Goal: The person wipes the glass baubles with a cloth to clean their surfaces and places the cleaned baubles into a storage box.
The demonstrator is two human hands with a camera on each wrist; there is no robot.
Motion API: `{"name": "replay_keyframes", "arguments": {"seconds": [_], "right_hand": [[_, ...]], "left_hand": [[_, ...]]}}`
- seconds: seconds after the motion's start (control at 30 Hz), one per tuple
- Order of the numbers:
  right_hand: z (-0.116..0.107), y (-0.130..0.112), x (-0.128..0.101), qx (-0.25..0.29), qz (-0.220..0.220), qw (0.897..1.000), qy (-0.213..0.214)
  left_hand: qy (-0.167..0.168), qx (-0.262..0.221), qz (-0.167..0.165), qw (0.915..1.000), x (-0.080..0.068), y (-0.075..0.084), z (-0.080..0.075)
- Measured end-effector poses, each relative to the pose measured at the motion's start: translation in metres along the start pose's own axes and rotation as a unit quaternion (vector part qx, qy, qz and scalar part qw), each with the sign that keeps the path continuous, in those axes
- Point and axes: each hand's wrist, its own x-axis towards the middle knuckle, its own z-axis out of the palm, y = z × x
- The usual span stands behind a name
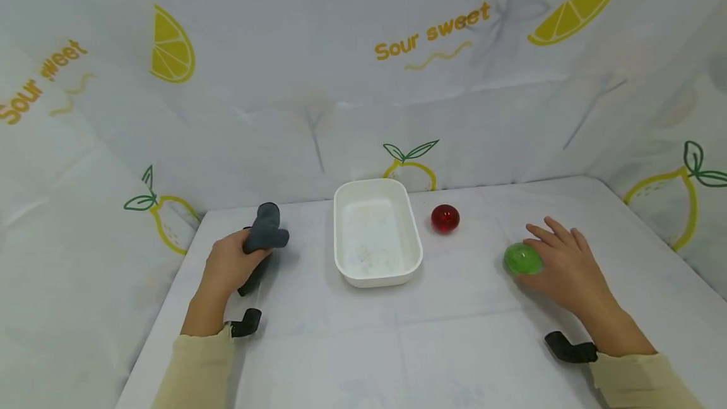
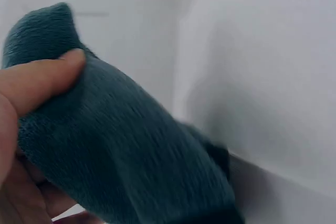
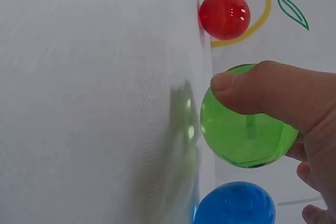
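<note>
On the left, my left hand point(image 1: 229, 265) grips a dark blue-grey cloth point(image 1: 265, 230), which has a fuzzy, bunched look. Its thumb presses on the cloth point(image 2: 126, 135) in the left wrist view. A black piece point(image 1: 255, 276) shows beneath this hand; whether it belongs to the cloth, I cannot tell. At the right, my right hand point(image 1: 568, 276) pinches a clear green ball point(image 1: 518, 259) between thumb and fingers, its other fingers spread. The right wrist view shows the thumb across the green ball point(image 3: 247, 135); a blue ball point(image 3: 236, 205) is partly visible below it.
A white rectangular tray point(image 1: 377, 281) stands mid-table, between the hands. Just right of it lies a clear red ball point(image 1: 445, 218). The table has a white cloth point(image 1: 363, 352). Behind it hangs a white lemon-print curtain point(image 1: 284, 81).
</note>
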Motion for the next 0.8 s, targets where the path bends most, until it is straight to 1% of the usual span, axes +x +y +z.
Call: {"name": "replay_keyframes", "arguments": {"seconds": [0.03, 0.07, 0.1, 0.13, 0.17, 0.23, 0.27, 0.3, 0.33, 0.37, 0.43, 0.5, 0.6, 0.67, 0.8], "right_hand": [[-0.001, -0.001, 0.001, 0.000, -0.001, 1.000, 0.009], [-0.002, -0.003, 0.002, 0.001, -0.004, 1.000, 0.021], [-0.002, -0.004, 0.004, 0.004, -0.007, 0.999, 0.034], [-0.003, -0.006, 0.006, 0.008, -0.014, 0.999, 0.051], [-0.004, -0.008, 0.009, 0.016, -0.022, 0.997, 0.073], [-0.005, -0.015, 0.015, 0.036, -0.041, 0.991, 0.119], [-0.006, -0.019, 0.019, 0.047, -0.051, 0.988, 0.140], [-0.008, -0.024, 0.024, 0.059, -0.060, 0.984, 0.158], [-0.009, -0.029, 0.028, 0.071, -0.070, 0.979, 0.176], [-0.011, -0.035, 0.033, 0.083, -0.076, 0.976, 0.187], [-0.015, -0.049, 0.042, 0.104, -0.084, 0.971, 0.198], [-0.020, -0.064, 0.050, 0.118, -0.087, 0.969, 0.201], [-0.024, -0.084, 0.061, 0.139, -0.092, 0.964, 0.206], [-0.025, -0.097, 0.066, 0.158, -0.097, 0.960, 0.211], [-0.028, -0.122, 0.074, 0.218, -0.120, 0.941, 0.228]], "left_hand": [[0.012, -0.040, -0.014, 0.9990, -0.001, 0.000, -0.003], [0.028, -0.084, -0.029, 0.9956, -0.001, 0.002, -0.007], [0.043, -0.135, -0.045, 0.9888, -0.002, 0.003, -0.010], [0.060, -0.199, -0.056, 0.9766, -0.002, 0.005, -0.013], [0.076, -0.269, -0.060, 0.9584, -0.002, 0.008, -0.015], [0.094, -0.391, -0.058, 0.9137, -0.004, 0.017, -0.017], [0.098, -0.436, -0.051, 0.8930, -0.005, 0.022, -0.018], [0.097, -0.471, -0.041, 0.8758, -0.006, 0.027, -0.018], [0.093, -0.494, -0.028, 0.8640, -0.006, 0.033, -0.017], [0.088, -0.501, -0.015, 0.8607, -0.007, 0.039, -0.016], [0.076, -0.501, 0.005, 0.8618, -0.010, 0.052, -0.014], [0.063, -0.500, 0.026, 0.8635, -0.012, 0.065, -0.011], [0.043, -0.505, 0.062, 0.8598, -0.013, 0.083, -0.007], [0.025, -0.511, 0.083, 0.8550, -0.013, 0.096, -0.004], [-0.026, -0.524, 0.113, 0.8435, -0.015, 0.117, 0.004]]}}
